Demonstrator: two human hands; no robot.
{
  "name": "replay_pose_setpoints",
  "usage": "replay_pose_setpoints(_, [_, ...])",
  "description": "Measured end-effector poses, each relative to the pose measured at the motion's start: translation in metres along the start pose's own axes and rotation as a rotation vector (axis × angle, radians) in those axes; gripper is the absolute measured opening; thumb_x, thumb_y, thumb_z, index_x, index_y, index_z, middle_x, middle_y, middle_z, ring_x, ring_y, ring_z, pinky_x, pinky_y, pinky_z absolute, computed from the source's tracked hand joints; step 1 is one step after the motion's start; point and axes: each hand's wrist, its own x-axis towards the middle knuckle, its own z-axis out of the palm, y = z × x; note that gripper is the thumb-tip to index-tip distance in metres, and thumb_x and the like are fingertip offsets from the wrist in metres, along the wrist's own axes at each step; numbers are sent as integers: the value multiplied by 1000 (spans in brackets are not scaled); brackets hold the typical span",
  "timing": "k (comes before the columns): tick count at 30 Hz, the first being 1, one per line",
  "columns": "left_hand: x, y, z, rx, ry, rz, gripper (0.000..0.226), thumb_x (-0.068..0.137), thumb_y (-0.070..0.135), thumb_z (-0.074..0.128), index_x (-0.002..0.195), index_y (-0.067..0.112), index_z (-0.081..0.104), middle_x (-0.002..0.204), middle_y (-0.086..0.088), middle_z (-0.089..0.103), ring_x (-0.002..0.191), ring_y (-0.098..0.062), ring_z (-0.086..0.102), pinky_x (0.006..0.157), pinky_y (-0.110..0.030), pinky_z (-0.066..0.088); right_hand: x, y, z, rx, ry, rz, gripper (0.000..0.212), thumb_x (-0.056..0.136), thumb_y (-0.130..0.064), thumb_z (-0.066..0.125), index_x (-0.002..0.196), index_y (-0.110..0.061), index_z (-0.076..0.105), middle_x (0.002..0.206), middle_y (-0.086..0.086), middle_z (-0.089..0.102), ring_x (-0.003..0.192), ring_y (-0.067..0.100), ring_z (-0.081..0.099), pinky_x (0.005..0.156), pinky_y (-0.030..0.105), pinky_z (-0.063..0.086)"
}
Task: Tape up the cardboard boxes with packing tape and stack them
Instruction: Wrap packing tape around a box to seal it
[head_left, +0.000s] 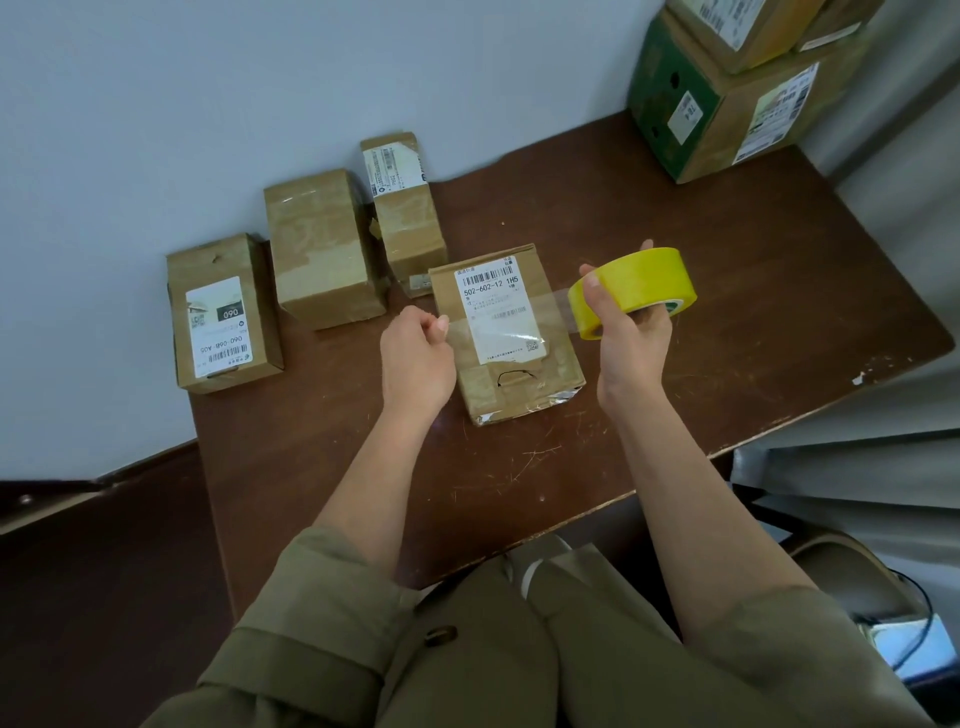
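Observation:
A cardboard box (514, 374) with a white shipping label lies on the brown table (701, 291) in front of me. My right hand (631, 343) grips a yellow roll of packing tape (636, 288) just right of the box. A clear strip of tape (498, 322) stretches from the roll across the box's label to my left hand (415, 358), which pinches its free end at the box's left side.
Three more cardboard boxes stand along the wall: a labelled one (223, 312) at the left, a plain one (322, 249) and a narrow one (408, 213). A stack of larger boxes (727, 88) fills the far right corner. A chair (852, 571) is at my right.

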Motion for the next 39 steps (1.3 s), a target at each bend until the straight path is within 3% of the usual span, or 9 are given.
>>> replay_pose_setpoints(3, [-2, 3, 2, -55, 0, -24, 17, 106, 21, 41, 100, 9, 52, 104, -3, 50, 93, -19, 52, 77, -27, 36, 1, 0, -1, 7, -4, 8, 67, 90, -14, 73, 145, -32, 40, 121, 10, 70, 95, 2, 70, 71, 12, 50])
replay_pose_setpoints(6, [-6, 3, 4, -64, 12, -27, 16, 106, 21, 40, 99, 11, 49, 91, 1, 54, 81, -15, 52, 66, -27, 36, 1, -1, -1, 14, 59, 71, 31, 87, -19, 77, 104, -33, 56, 117, 8, 70, 90, 5, 67, 71, 18, 52])
replay_pose_setpoints(9, [-10, 1, 3, -17, 3, 0, 15, 105, 23, 43, 97, 12, 50, 82, 9, 50, 71, -7, 47, 56, -17, 33, 4, 0, -6, 30, 115, 112, 27, 82, -17, 82, 94, -27, 61, 97, -5, 71, 81, 3, 67, 75, 24, 53])
replay_pose_setpoints(14, [-15, 1, 6, 15, 1, 26, 15, 105, 21, 45, 95, 10, 49, 79, 11, 48, 70, -4, 46, 55, -11, 35, 6, 1, -13, 9, 39, 73, 28, 83, -6, 79, 85, -28, 63, 97, -1, 74, 89, 11, 70, 79, 24, 55])
replay_pose_setpoints(22, [-26, -8, 9, 20, 95, -8, 13, 105, 21, 45, 97, 10, 49, 78, 10, 47, 70, -6, 46, 63, -26, 35, 7, 9, -27, -116, 6, -57, 50, 83, -4, 79, 107, -39, 54, 108, 6, 73, 100, 17, 71, 87, 26, 54])
replay_pose_setpoints(26, [-31, -22, 16, 29, 125, 19, 12, 105, 17, 43, 96, 10, 46, 74, 9, 47, 66, -5, 45, 54, -26, 29, 5, 20, -33, -214, 13, -108, 27, 83, -7, 80, 83, -29, 64, 95, 4, 72, 90, 22, 70, 83, 37, 56])
replay_pose_setpoints(29, [-35, -35, 23, 27, 150, 29, 11, 105, 15, 43, 95, 10, 45, 72, 9, 47, 64, -5, 45, 53, -26, 29, 1, 32, -37, -306, -8, -191, 34, 84, -13, 80, 98, -37, 61, 95, 8, 70, 90, 24, 69, 83, 36, 58])
replay_pose_setpoints(33, [-36, -48, 31, 13, 162, 47, 10, 104, 13, 44, 95, 10, 44, 70, 8, 47, 61, -5, 45, 51, -19, 34, 1, 40, -38, -376, -22, -238, 57, 84, -19, 81, 122, -48, 49, 100, 11, 71, 92, 22, 70, 83, 35, 58])
replay_pose_setpoints(39, [-31, -53, 32, 4, 165, 80, 10, 104, 12, 45, 94, 9, 43, 70, 10, 45, 60, -5, 44, 53, -9, 36, 0, 49, -39, -401, -9, -250, 35, 83, -18, 81, 103, -39, 60, 97, 11, 71, 91, 25, 70, 83, 39, 58])
